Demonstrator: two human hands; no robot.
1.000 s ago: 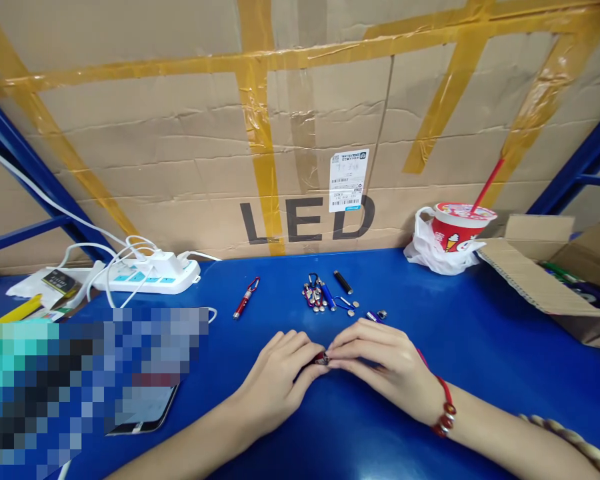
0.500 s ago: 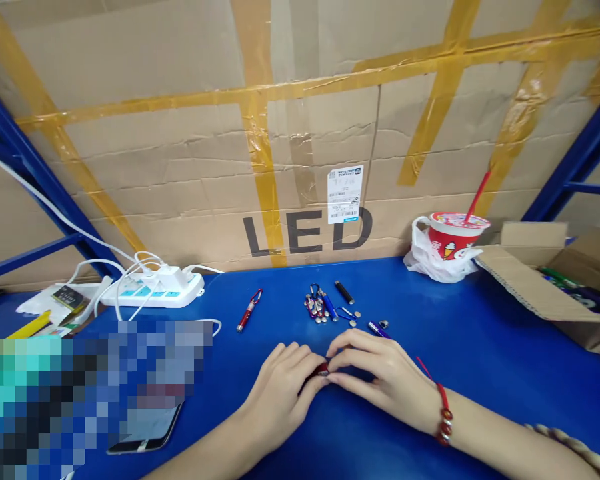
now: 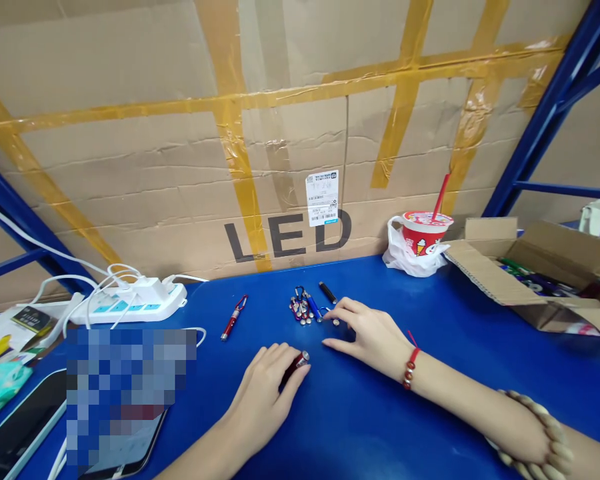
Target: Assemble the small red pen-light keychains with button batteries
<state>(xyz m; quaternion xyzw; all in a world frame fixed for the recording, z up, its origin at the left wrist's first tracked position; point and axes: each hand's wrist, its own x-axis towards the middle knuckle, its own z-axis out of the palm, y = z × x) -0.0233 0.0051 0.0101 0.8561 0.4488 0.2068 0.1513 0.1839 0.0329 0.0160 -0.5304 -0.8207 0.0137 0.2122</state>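
Observation:
My left hand (image 3: 270, 383) is closed round a short red metal flashlight tube (image 3: 300, 361), its silvery end pointing up and to the right between thumb and forefinger. To the right, my right hand (image 3: 363, 330) hovers over the table with thumb and fingers apart, and nothing shows in its grip. Just beyond its fingertips are a small round button cell (image 3: 336, 322) and a cluster of small red and silver parts (image 3: 300, 310) with a blue tube (image 3: 314, 308). Behind them lies a black tube (image 3: 327, 292). Farther left is a red keychain flashlight (image 3: 234, 320) with a carabiner clip.
On the left are a white power strip (image 3: 125, 303) with cables and a phone (image 3: 25, 427). A red cup with a straw (image 3: 425, 233) stands in a white bag at the back. An open cardboard box (image 3: 535, 307) holds more tubes. A large carton (image 3: 155, 180) forms the back.
My right hand has moved away from the red tube, toward the small parts, and its fingers have parted. My left hand keeps the tube. The view has turned slightly right.

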